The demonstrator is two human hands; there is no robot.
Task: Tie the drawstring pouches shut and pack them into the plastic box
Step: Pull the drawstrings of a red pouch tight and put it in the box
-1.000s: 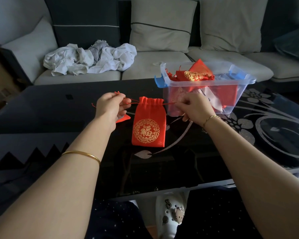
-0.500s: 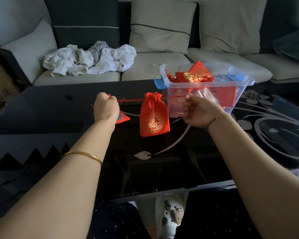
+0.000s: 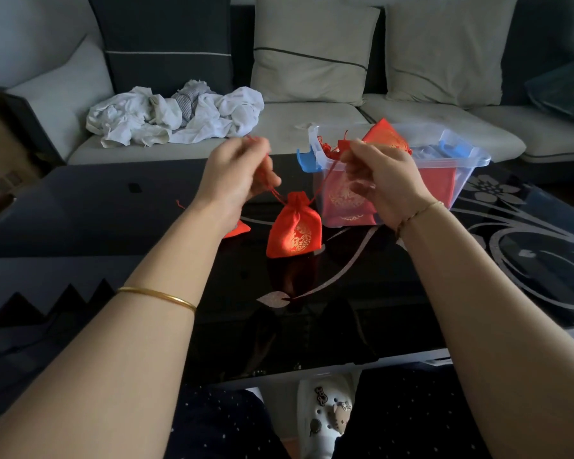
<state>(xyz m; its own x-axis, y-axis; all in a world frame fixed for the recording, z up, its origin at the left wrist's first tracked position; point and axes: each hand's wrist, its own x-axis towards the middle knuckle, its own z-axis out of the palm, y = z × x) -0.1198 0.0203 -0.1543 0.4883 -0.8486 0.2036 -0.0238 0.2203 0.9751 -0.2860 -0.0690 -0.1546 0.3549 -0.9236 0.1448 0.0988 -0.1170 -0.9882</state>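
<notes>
Over the black glass coffee table (image 3: 113, 207), the left hand (image 3: 236, 173) and right hand (image 3: 381, 180) are both raised. Each one pinches one end of the red drawstring (image 3: 275, 193) between curled fingers. The red pouch (image 3: 294, 226) hangs below and between them with its neck bunched tight. I can't tell if its bottom touches the glass.

So the cinching looks done, and my guess is the knot comes next. Tips for that bit:

- Cross the two ends close to the neck, not up high where the hands are. Otherwise the gathers loosen before the knot bites.
- Pull evenly on both sides. Satiny fabric like this probably slips, and a lopsided tug would tilt the pouch.
- Let the pouch's own weight hold the tension while looping.

The clear plastic box (image 3: 471, 162) with the blue latch (image 3: 307, 159) sits just beyond the right hand. Packed pouches (image 3: 386, 139) are already poking above its rim, so lay this one flat on top rather than stuffing it in. Another pouch (image 3: 238, 229) lies on the table, half hidden under the left wrist. It likely needs the same treatment.
</notes>
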